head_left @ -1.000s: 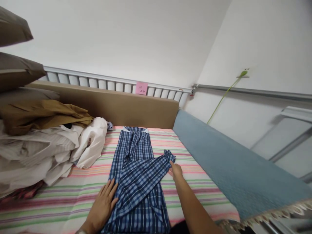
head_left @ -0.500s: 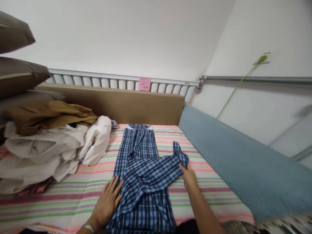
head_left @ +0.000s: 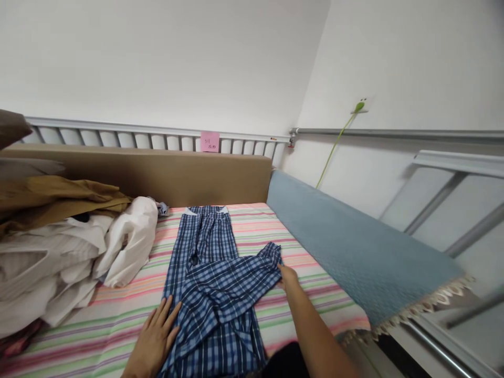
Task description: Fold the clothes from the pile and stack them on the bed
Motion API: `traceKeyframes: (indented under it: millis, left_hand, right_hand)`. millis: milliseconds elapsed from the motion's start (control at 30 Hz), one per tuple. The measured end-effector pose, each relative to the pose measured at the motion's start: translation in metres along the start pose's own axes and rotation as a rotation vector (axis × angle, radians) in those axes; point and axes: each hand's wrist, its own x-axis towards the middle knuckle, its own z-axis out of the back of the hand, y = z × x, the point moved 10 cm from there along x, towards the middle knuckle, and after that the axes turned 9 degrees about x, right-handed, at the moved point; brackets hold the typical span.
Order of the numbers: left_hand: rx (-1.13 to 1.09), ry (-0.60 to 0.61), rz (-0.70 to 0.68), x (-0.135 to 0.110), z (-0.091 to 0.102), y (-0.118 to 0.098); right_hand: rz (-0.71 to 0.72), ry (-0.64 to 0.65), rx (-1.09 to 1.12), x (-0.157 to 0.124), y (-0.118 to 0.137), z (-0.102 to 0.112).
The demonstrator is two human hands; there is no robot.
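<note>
Blue plaid pants lie lengthwise on a striped bed sheet, white patches showing at the corners of their far end. One narrow section of the plaid cloth slants across to the right and ends in a gathered cuff. My right hand grips the cloth beside that cuff; its fingertips are partly hidden. Flat and with fingers spread, my left hand rests at the left edge of the plaid cloth, touching it. Folds hide part of the layers underneath.
White clothes and a brown garment are heaped at the left. A tan headboard bounds the far side, with a radiator behind it. A blue padded panel runs along the right. A green cord hangs from the wall.
The view has swung right, showing more of the right side. The cuff tip, raised and bent before, now lies flatter beside my right hand. My left hand stays on the plaid cloth.
</note>
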Motion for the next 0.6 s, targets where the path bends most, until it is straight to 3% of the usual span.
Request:
traceKeyframes:
  millis: [167, 367, 500, 600]
  left_hand:
    - [0.033, 0.002, -0.016, -0.001, -0.002, -0.001]
    - [0.035, 0.005, -0.01, 0.0, -0.001, -0.001]
    - [0.063, -0.018, -0.017, -0.001, 0.002, -0.002]
    - [0.063, -0.038, -0.024, -0.001, 0.004, -0.003]
  right_hand:
    - [0.009, -0.042, 0.163, -0.005, 0.015, 0.016]
    - [-0.147, -0.048, 0.214, -0.032, -0.018, 0.046]
    - [-0.224, -0.04, 0.226, -0.027, -0.021, 0.043]
    - [-0.197, -0.053, 0.228, -0.013, -0.002, 0.034]
